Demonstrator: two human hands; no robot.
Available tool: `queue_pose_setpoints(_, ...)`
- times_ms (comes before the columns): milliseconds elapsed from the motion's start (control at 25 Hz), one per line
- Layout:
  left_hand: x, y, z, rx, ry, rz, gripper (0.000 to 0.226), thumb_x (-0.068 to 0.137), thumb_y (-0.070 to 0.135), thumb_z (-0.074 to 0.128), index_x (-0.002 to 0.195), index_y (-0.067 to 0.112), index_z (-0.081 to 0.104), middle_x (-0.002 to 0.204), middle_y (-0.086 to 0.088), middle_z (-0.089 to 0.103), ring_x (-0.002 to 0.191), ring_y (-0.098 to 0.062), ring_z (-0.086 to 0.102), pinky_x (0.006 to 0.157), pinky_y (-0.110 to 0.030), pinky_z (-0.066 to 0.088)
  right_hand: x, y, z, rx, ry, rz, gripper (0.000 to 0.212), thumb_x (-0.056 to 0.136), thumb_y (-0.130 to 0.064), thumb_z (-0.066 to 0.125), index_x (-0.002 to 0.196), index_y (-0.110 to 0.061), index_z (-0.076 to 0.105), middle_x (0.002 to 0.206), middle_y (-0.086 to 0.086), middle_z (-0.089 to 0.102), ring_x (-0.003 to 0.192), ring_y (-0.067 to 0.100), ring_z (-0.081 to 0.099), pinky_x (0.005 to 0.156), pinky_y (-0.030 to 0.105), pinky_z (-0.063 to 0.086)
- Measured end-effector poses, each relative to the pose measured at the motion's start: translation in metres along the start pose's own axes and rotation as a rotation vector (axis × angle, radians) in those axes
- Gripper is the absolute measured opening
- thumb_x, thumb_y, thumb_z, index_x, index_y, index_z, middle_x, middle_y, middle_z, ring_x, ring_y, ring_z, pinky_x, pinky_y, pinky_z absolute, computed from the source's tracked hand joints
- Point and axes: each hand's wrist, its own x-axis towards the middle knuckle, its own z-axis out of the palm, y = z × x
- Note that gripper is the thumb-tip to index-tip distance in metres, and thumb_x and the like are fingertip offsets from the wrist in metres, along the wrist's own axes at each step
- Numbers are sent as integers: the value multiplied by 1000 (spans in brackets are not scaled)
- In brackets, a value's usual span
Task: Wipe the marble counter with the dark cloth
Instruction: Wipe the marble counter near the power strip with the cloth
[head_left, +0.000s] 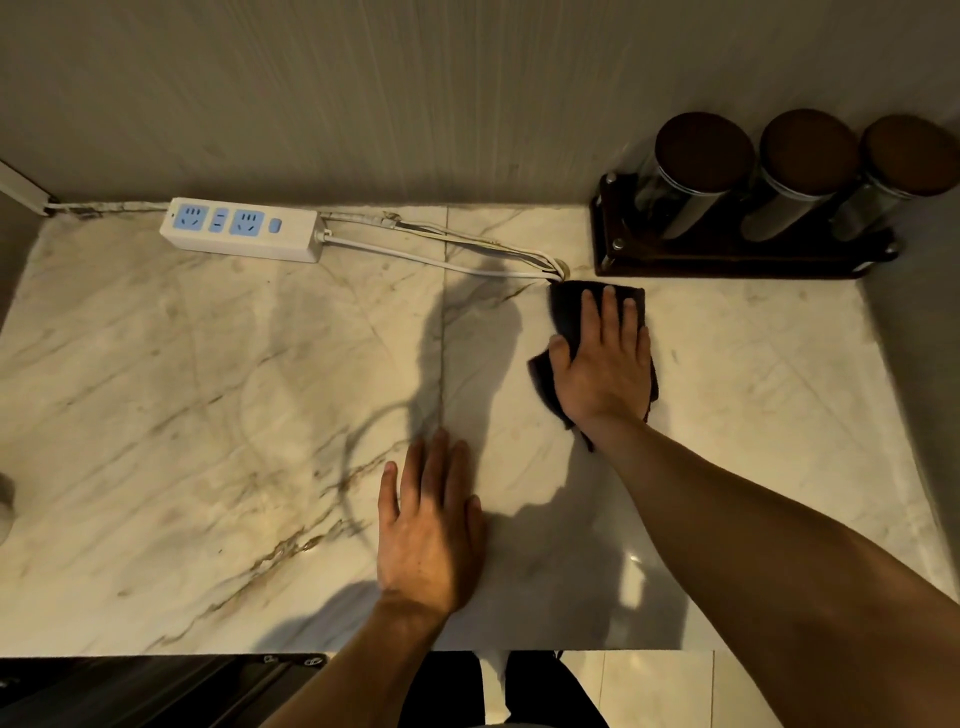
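Note:
The marble counter (218, 395) is pale with brown veins and fills most of the view. A dark cloth (567, 312) lies flat on it at the back right, just in front of the cable hole. My right hand (602, 358) presses down on the cloth, palm flat and fingers spread, hiding its middle. My left hand (428, 525) rests flat on the bare marble nearer the front edge, fingers apart, holding nothing.
A white power strip (241, 228) with blue sockets lies by the back wall; its cables (441, 254) run right to a hole beside the cloth. A dark wooden rack (727, 265) with three lidded jars (696, 171) stands at the back right. The counter's front edge (208, 652) is below.

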Motion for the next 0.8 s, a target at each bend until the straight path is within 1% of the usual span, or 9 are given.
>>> queue_pose_setpoints(240,0,0,0,-8,22,3,55,90,34,41,141,12,45,148,-12,43,140,-30,24,114,-51,16,-9,-14,1,144,42,392,65,98,-45,21,152,-16,0,161,8,-5,146,27,-9,117,43,-5)
queue_pose_setpoints(320,0,0,2,-12,32,0,55,90,33,41,141,13,45,148,-12,43,141,-30,24,114,-51,16,-16,-16,1,175,53,487,65,99,-44,21,152,-15,-2,161,8,-6,146,27,-9,118,43,-5)
queue_pose_setpoints(520,-1,2,3,5,43,-13,55,90,33,39,140,12,46,147,-12,45,141,-29,26,114,-52,19,-38,-15,2,206,71,566,65,99,-44,21,152,-14,-3,161,7,-6,146,26,-10,117,43,-6)
queue_pose_setpoints(680,-2,1,3,9,58,15,53,92,33,36,139,11,47,145,-13,47,138,-33,34,112,-53,25,-62,-16,5,213,75,609,64,99,-44,20,152,-14,-3,161,6,-7,146,24,-11,117,42,-7)
queue_pose_setpoints(800,-3,1,1,29,47,24,54,92,33,37,140,10,46,146,-15,45,137,-35,36,110,-54,28,-81,-16,8,208,53,626,64,99,-44,19,151,-15,-6,161,6,-9,146,24,-12,118,42,-7)
